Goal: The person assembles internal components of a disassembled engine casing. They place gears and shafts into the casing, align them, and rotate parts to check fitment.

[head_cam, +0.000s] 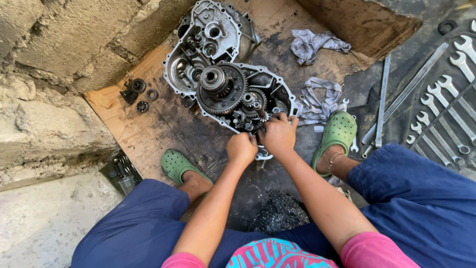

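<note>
An open metal gearbox casing (225, 82) with several exposed gears lies on oily cardboard (148, 129) on the ground. A large toothed gear (220, 89) sits at its middle. My left hand (241, 148) is closed into a fist at the casing's near edge. Beside it my right hand (278, 134) grips something among the small gears at the same edge. What the fingers of either hand hold is hidden. My feet in green clogs (338, 131) stand on either side of the casing.
Small bearings and gears (139, 94) lie on the cardboard at the left. Grey rags (317, 44) lie right of the casing. A row of spanners (441, 104) rests on a dark mat at the far right. A rough stone wall (49, 74) rises at the left.
</note>
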